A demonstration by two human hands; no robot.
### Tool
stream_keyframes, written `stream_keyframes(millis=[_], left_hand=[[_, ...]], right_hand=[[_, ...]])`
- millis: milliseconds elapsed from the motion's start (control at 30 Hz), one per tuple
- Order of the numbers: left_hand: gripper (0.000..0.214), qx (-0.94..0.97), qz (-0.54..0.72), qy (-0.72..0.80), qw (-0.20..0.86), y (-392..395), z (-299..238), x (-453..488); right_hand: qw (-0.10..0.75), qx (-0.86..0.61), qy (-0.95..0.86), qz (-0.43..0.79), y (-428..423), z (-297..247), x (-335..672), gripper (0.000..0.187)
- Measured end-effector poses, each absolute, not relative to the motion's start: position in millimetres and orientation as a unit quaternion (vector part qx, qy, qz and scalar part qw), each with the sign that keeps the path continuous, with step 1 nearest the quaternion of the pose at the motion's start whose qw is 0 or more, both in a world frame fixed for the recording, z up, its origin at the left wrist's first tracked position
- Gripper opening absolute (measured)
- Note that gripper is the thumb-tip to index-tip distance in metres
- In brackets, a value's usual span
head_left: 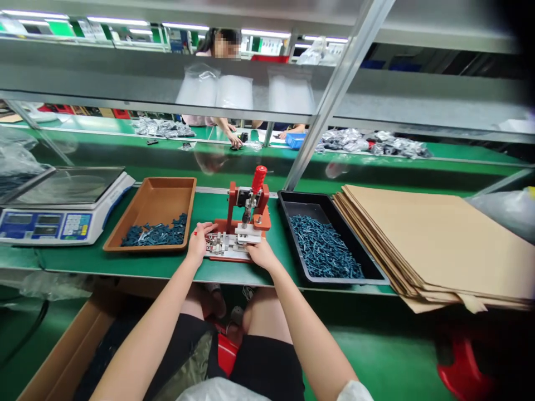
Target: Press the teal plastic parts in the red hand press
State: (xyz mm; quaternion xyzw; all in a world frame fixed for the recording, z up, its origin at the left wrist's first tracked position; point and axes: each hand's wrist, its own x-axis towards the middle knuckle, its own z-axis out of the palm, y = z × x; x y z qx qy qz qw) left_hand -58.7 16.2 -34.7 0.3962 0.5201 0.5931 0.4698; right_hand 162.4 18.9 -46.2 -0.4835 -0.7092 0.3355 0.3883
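On the green bench stands a hand-operated toggle press [231, 209] with an upright red handle [259, 179] and an orange-red frame. Across its base lies a silver metal fixture [225, 243] with small slots and pins. My left hand [200, 240] is around the fixture's left end, thumb and fingers on either side of it. At the fixture's front right, just below the pale press block [249, 232], is my right hand [262, 254], fingers bent in against the metal. Its fingertips are partly hidden, and whatever they pinch is too small to make out.
Left of the press is a brown tray [167, 195] with blue-green small parts; farther left, a weighing scale [58, 206]. To the right are a black tray [307, 206] of similar parts and stacked cardboard sheets [443, 239]. A co-worker's hand [234, 139] is across the bench.
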Motion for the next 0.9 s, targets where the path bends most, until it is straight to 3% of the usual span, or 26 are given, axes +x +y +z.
stream_keyframes(millis=[300, 433, 633, 767, 900], left_hand=[[0.059, 0.409, 0.624, 0.538, 0.394, 13, -41, -58], [0.048, 0.41, 0.627, 0.549, 0.371, -1, -50, -58], [0.057, 0.442, 0.578, 0.604, 0.324, -90, -58, -52], [0.055, 0.396, 0.547, 0.559, 0.482, -169, -70, -39], [0.055, 0.2, 0.54, 0.51, 0.639, -206, -91, -33]], right_hand=[[0.368, -0.503, -0.68, 0.385, 19, -39, 163, 0.03], [0.388, -0.526, -0.678, 0.335, 12, -34, 161, 0.029], [0.42, -0.562, -0.673, 0.235, -36, -27, 169, 0.017], [0.395, -0.488, -0.716, 0.304, -107, -40, 138, 0.018], [0.319, -0.416, -0.774, 0.356, -166, -61, 87, 0.027]])
